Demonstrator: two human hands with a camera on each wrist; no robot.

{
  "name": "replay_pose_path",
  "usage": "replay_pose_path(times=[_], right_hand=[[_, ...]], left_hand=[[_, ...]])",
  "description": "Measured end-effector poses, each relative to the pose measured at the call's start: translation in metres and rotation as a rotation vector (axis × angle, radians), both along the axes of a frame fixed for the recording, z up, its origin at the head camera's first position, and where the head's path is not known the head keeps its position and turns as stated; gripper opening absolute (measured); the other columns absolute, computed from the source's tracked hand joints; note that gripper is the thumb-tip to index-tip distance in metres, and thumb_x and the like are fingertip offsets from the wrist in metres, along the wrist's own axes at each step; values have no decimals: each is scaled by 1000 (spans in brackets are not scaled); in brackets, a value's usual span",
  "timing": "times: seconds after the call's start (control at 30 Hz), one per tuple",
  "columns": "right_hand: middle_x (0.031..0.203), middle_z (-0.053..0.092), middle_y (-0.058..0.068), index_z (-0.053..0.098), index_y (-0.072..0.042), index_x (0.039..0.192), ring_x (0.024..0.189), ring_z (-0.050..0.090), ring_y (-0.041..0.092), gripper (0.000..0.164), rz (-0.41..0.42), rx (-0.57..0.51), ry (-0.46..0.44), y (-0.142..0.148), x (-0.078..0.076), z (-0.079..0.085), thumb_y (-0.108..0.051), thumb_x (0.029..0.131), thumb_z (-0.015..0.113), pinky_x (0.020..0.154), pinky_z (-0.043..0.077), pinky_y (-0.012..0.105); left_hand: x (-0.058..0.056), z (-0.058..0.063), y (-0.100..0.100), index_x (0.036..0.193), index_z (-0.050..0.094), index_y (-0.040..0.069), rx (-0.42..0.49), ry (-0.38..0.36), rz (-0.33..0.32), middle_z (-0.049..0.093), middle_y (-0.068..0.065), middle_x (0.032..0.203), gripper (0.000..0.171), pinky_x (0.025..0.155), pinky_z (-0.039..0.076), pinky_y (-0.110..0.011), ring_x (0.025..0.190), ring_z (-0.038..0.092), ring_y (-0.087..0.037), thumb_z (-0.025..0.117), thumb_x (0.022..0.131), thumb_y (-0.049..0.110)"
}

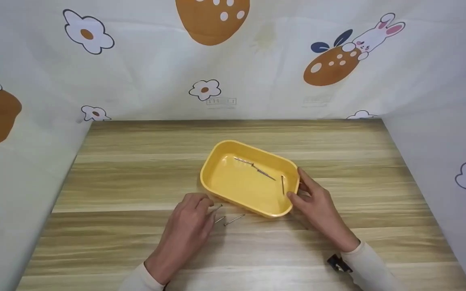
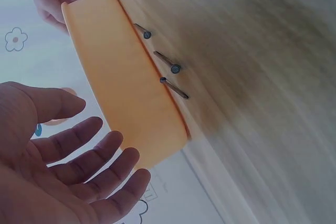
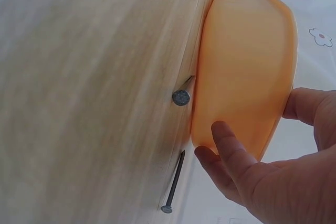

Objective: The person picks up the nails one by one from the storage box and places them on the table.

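Note:
A yellow plastic tray sits on the table with several metal nails lying inside, one of them upright in the picture near the right end. My right hand grips the tray's right end, thumb at the rim and fingers against the outer wall. Just in front of the tray, my left hand hovers over loose nails. In the left wrist view its fingers are loosely bent and nothing is between them. Loose nails lie along the tray's near side.
On the right wrist side, two more nails are visible, one head-on by the tray wall and one lengthwise. The wood-grain table is bordered by a patterned cloth at the back and both sides.

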State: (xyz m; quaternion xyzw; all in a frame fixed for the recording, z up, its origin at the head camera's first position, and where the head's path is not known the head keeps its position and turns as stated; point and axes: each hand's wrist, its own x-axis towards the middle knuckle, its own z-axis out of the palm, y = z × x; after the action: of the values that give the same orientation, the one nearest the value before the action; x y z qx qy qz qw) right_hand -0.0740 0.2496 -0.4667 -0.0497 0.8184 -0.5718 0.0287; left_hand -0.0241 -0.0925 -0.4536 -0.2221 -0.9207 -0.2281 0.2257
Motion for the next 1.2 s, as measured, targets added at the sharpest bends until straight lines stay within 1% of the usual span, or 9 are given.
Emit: replay_pose_path(times=[0.13, 0.27, 0.47, 0.67, 0.8, 1.07, 1.2], right_hand=[[167, 45, 27, 29, 6, 169, 140, 61, 40, 83, -1, 6, -2, 0, 0, 0, -3, 101, 76, 103, 59, 34], [167, 45, 28, 30, 6, 169, 139, 62, 40, 82, -2, 2, 0, 0, 1, 1, -3, 101, 76, 103, 59, 35], [166, 46, 28, 30, 6, 169, 139, 62, 41, 82, -4, 5, 7, 0, 1, 0, -3, 101, 76, 102, 59, 34], [163, 49, 28, 30, 7, 168, 139, 63, 41, 81, 4, 7, 25, 0, 2, 0, 0, 101, 76, 102, 58, 33], [164, 49, 28, 30, 7, 168, 139, 62, 40, 81, 3, -3, 18, 0, 1, 1, 0, 101, 76, 103, 58, 32], [164, 49, 28, 31, 7, 168, 139, 62, 40, 81, 4, -23, 14, 0, 1, 2, 0, 101, 76, 102, 59, 31], [163, 49, 29, 31, 7, 168, 139, 63, 41, 81, 9, -28, 19, 0, 2, 2, -1, 101, 76, 101, 59, 30]], left_hand=[[-1, 3, 2, 100, 76, 6, 24, 2, -5, 72, -6, 107, 18, 86, 61, -39, 105, 68, -23, 91, 89, 7], [-3, 6, 4, 103, 77, 7, 40, 16, -18, 72, -7, 110, 21, 88, 61, -38, 107, 68, -23, 92, 88, 5], [-6, 8, 7, 107, 78, 5, 22, 1, -15, 71, -5, 112, 23, 89, 60, -37, 107, 67, -22, 91, 88, 5], [-8, 9, 8, 105, 77, 6, 24, -21, -25, 70, -4, 111, 19, 84, 58, -36, 102, 65, -22, 87, 90, 4], [-10, 10, 9, 104, 76, 7, 29, -30, -30, 70, -4, 110, 18, 82, 57, -34, 98, 64, -21, 87, 89, 3], [-13, 12, 15, 101, 76, 8, 36, -43, -36, 70, -3, 110, 17, 85, 58, -35, 102, 65, -21, 87, 89, 3], [-15, 12, 18, 101, 76, 8, 33, -31, -36, 70, -4, 109, 16, 86, 59, -36, 102, 66, -21, 86, 90, 3]])
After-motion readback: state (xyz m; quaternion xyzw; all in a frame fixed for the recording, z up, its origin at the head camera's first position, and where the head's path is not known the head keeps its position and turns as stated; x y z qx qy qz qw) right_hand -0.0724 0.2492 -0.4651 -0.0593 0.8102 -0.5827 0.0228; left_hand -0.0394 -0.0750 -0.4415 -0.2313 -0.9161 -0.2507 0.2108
